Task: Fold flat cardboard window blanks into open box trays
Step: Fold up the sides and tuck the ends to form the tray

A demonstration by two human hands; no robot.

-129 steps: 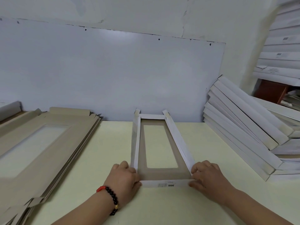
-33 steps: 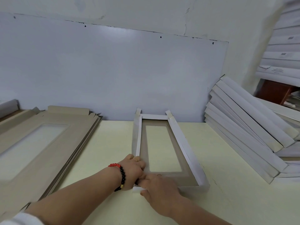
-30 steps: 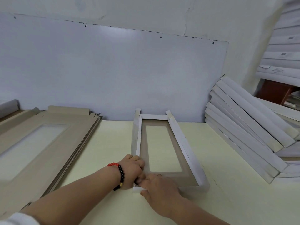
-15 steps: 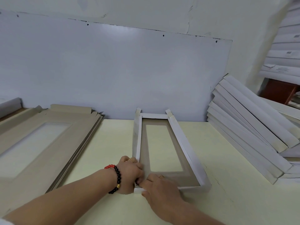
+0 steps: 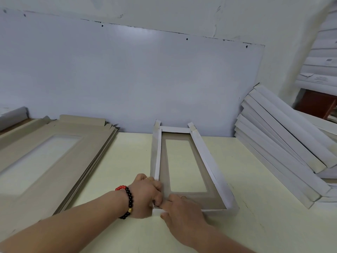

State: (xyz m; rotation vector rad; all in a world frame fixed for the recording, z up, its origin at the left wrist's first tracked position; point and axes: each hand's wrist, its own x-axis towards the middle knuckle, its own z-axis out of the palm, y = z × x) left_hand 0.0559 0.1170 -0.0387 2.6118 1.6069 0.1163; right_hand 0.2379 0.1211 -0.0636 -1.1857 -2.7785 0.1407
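Observation:
A partly folded cardboard tray (image 5: 204, 157) with a rectangular window lies in the middle of the pale table, its white side walls raised and its far end against the wall board. My left hand (image 5: 145, 194), with a bead bracelet on the wrist, grips the tray's near left corner. My right hand (image 5: 180, 210) lies over the near end wall beside it, fingers on that same corner. The corner itself is hidden under both hands.
A stack of flat brown window blanks (image 5: 47, 161) lies at the left of the table (image 5: 264, 225). Several finished white trays (image 5: 284, 148) lean in a pile at the right, with more stacked behind. A grey board (image 5: 127, 79) covers the wall.
About four seconds ago each hand held one near corner. My right hand has since crossed to the left corner beside my left hand. Over the last second both hands barely moved.

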